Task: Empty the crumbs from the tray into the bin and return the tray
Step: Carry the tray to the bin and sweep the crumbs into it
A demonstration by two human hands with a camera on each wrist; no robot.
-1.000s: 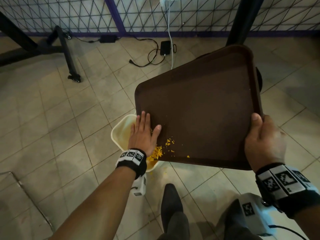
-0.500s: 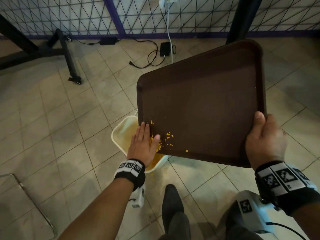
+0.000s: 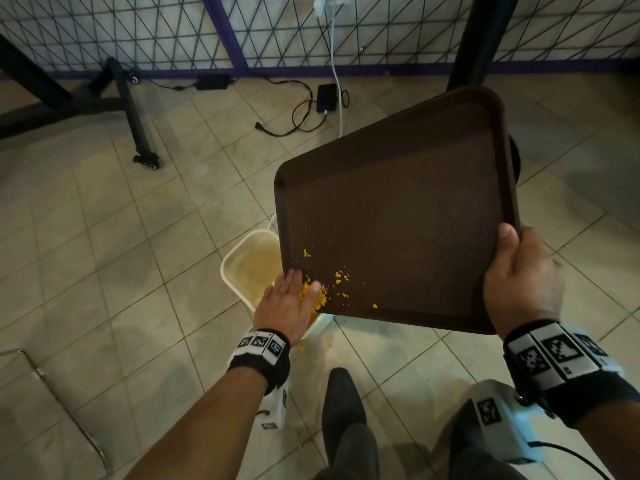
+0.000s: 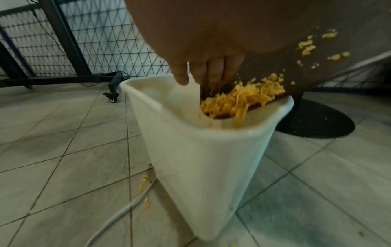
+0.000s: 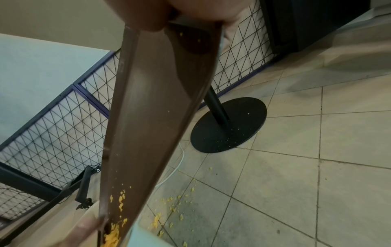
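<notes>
A brown tray (image 3: 398, 209) (image 5: 148, 108) hangs tilted with its lower left corner over a cream bin (image 3: 249, 265) (image 4: 211, 158) on the floor. My right hand (image 3: 523, 278) grips the tray's near right edge, thumb on top. My left hand (image 3: 289, 299) (image 4: 201, 50) lies flat with straight fingers on the tray's low corner, against a heap of yellow crumbs (image 3: 320, 299) (image 4: 243, 98) (image 5: 114, 234). In the left wrist view the crumbs spill off the corner into the bin. A few crumbs (image 3: 341, 278) stay scattered higher on the tray.
Spilled crumbs (image 5: 169, 207) (image 4: 146, 180) lie on the tiled floor beside the bin. A white cable (image 4: 118, 217) runs past the bin. A black round table base (image 5: 228, 125) stands behind it. A wire mesh fence (image 3: 138, 29) and a wheeled black frame (image 3: 135, 123) stand further back.
My left hand has slid down the tray to its low corner, pushing the crumbs with it. The tray has tipped a little steeper and crumbs now fall into the bin.
</notes>
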